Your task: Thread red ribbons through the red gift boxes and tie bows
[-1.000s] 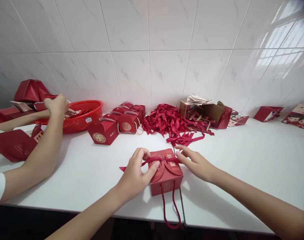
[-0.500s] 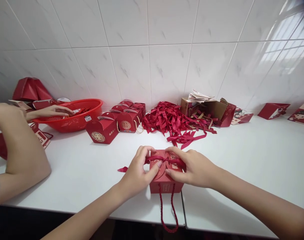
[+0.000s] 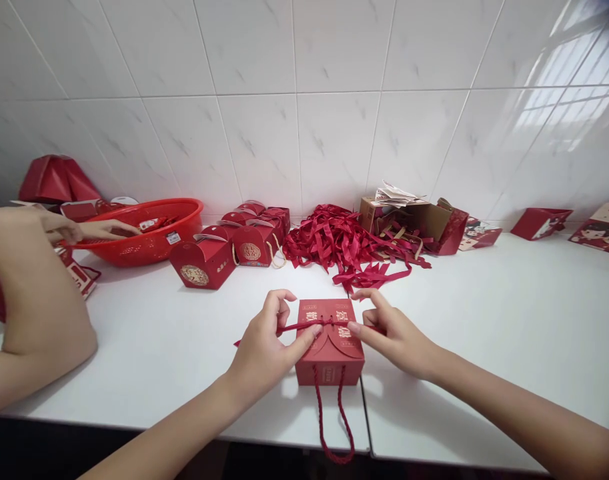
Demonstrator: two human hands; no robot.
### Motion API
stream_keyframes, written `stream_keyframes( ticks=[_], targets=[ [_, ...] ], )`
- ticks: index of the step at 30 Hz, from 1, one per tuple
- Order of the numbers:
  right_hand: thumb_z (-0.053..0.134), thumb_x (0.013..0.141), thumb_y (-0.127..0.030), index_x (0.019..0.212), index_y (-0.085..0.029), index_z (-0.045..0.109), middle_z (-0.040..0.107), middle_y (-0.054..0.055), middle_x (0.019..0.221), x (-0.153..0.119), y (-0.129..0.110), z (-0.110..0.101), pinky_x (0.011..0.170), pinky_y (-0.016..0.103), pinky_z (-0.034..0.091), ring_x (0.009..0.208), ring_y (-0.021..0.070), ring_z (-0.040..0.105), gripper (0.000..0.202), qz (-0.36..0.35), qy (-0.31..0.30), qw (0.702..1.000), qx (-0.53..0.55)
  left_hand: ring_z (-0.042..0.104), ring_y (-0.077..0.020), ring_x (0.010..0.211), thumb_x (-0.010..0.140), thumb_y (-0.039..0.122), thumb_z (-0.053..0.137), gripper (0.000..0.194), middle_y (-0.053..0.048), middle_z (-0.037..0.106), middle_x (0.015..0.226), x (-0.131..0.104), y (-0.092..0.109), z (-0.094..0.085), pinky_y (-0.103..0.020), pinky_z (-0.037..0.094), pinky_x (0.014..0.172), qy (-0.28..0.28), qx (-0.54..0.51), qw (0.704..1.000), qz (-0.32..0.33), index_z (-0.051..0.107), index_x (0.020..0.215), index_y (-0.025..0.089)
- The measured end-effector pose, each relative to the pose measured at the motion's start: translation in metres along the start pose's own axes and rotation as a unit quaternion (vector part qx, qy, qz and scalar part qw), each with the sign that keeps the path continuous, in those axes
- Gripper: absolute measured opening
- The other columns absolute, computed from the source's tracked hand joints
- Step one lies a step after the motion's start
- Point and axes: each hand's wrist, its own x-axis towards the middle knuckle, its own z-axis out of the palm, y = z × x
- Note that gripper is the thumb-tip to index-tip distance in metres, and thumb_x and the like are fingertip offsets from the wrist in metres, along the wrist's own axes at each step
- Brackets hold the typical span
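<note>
A red gift box (image 3: 329, 370) with gold lettering and a dark red cord handle (image 3: 320, 427) sits on the white table in front of me. A narrow red ribbon (image 3: 299, 326) runs across its lid and through small holes near the middle. My left hand (image 3: 269, 340) is closed on the ribbon's left part, with the thumb resting on the lid. On the other side my right hand (image 3: 389, 337) grips the ribbon's right part, thumb at the lid's edge and index finger raised. The ribbon lies taut between both hands.
Behind the box lie a heap of red ribbons (image 3: 329, 233) and an open carton (image 3: 439, 223). Several filled-looking red boxes (image 3: 204, 263) stand left of it. Farther left, a co-worker's arm (image 3: 39, 287) reaches beside a red plastic basket (image 3: 134, 253). A table seam (image 3: 367, 413) runs near my box.
My hands have drawn apart and pulled the ribbon tight; the looser knot on the lid has flattened. The co-worker's hand in the basket has shifted left.
</note>
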Motion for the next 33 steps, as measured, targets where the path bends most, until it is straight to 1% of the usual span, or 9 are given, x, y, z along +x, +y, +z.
stream_keyframes(
  ticks=[4, 9, 12, 15, 17, 20, 23, 28, 33],
  targets=[
    [0.051, 0.086, -0.042, 0.079, -0.022, 0.037, 0.033, -0.006, 0.065, -0.001, 0.011, -0.009, 0.053, 0.022, 0.028, 0.057, 0.0094, 0.031, 0.026, -0.039, -0.003, 0.992, 0.117, 0.041, -0.0122, 0.061, 0.079, 0.044, 0.058, 0.029, 0.006, 0.036, 0.067, -0.004, 0.003, -0.005, -0.025, 0.037, 0.060, 0.023, 0.067, 0.997, 0.020, 0.043, 0.094, 0.024],
    [0.050, 0.080, -0.020, 0.058, -0.016, 0.048, 0.046, 0.001, 0.073, -0.008, -0.003, -0.021, 0.058, 0.025, 0.034, 0.063, 0.0116, 0.043, 0.022, -0.108, -0.025, 0.987, -0.119, 0.044, -0.0116, 0.061, 0.089, 0.041, 0.038, 0.022, 0.003, 0.049, 0.074, 0.014, -0.010, -0.019, -0.024, 0.038, 0.059, -0.072, 0.012, 0.996, -0.041, 0.047, 0.088, 0.022],
    [0.049, 0.080, -0.020, 0.065, -0.015, 0.060, 0.053, 0.005, 0.078, -0.007, -0.005, -0.023, 0.061, 0.028, 0.038, 0.064, 0.0132, 0.048, 0.020, -0.089, 0.039, 0.958, -0.270, 0.045, -0.0109, 0.059, 0.081, 0.038, 0.047, 0.021, 0.001, 0.056, 0.075, 0.033, -0.021, -0.033, -0.023, 0.036, 0.055, -0.198, -0.008, 0.975, -0.100, 0.056, 0.084, 0.020],
    [0.049, 0.084, -0.026, 0.061, -0.016, 0.064, 0.054, 0.005, 0.071, 0.000, 0.002, -0.021, 0.059, 0.029, 0.037, 0.057, 0.0130, 0.048, 0.030, -0.049, 0.088, 0.946, -0.310, 0.036, -0.0071, 0.048, 0.068, 0.035, 0.062, 0.019, 0.001, 0.055, 0.064, 0.048, -0.023, -0.046, -0.021, 0.025, 0.044, -0.404, -0.084, 0.898, -0.154, 0.062, 0.069, 0.016],
    [0.051, 0.084, -0.029, 0.056, -0.016, 0.063, 0.054, 0.004, 0.065, 0.006, 0.004, -0.020, 0.057, 0.028, 0.036, 0.055, 0.0127, 0.047, 0.033, -0.049, 0.130, 0.949, -0.284, 0.026, -0.0049, 0.042, 0.066, 0.036, 0.067, 0.022, 0.003, 0.048, 0.054, 0.051, -0.017, -0.050, -0.021, 0.017, 0.041, -0.452, -0.158, 0.862, -0.165, 0.062, 0.060, 0.015],
    [0.052, 0.084, -0.033, 0.054, -0.017, 0.061, 0.053, 0.004, 0.062, 0.012, -0.002, -0.016, 0.054, 0.026, 0.035, 0.055, 0.0125, 0.046, 0.035, -0.094, 0.197, 0.958, -0.186, 0.020, -0.0034, 0.040, 0.071, 0.040, 0.066, 0.027, 0.005, 0.038, 0.047, 0.045, -0.001, -0.048, -0.022, 0.010, 0.041, -0.373, -0.259, 0.876, -0.161, 0.065, 0.062, 0.014],
    [0.055, 0.081, -0.028, 0.054, -0.017, 0.060, 0.052, 0.003, 0.065, 0.013, -0.017, -0.011, 0.053, 0.025, 0.036, 0.056, 0.0117, 0.046, 0.029, -0.129, 0.195, 0.970, -0.069, 0.020, -0.0035, 0.042, 0.076, 0.041, 0.063, 0.028, 0.005, 0.035, 0.049, 0.032, 0.018, -0.036, -0.021, 0.011, 0.039, -0.254, -0.281, 0.913, -0.149, 0.071, 0.074, 0.014],
    [0.061, 0.074, -0.025, 0.057, -0.017, 0.065, 0.052, 0.001, 0.064, 0.014, -0.038, 0.003, 0.057, 0.024, 0.040, 0.060, 0.0119, 0.048, 0.019, -0.088, 0.143, 0.985, 0.041, 0.044, -0.0101, 0.061, 0.079, 0.035, 0.059, 0.022, -0.002, 0.047, 0.075, 0.016, 0.028, -0.006, -0.019, 0.036, 0.045, -0.094, -0.171, 0.981, -0.025, 0.074, 0.089, 0.021],
    [0.067, 0.069, -0.030, 0.051, -0.016, 0.063, 0.051, 0.000, 0.059, 0.019, -0.042, 0.014, 0.060, 0.026, 0.037, 0.063, 0.0129, 0.046, 0.023, -0.014, 0.121, 0.992, 0.043, 0.050, -0.0090, 0.063, 0.083, 0.024, 0.052, 0.021, -0.003, 0.045, 0.090, 0.012, 0.023, 0.010, -0.021, 0.044, 0.052, -0.036, -0.075, 0.994, 0.070, 0.072, 0.090, 0.021]
  ],
)
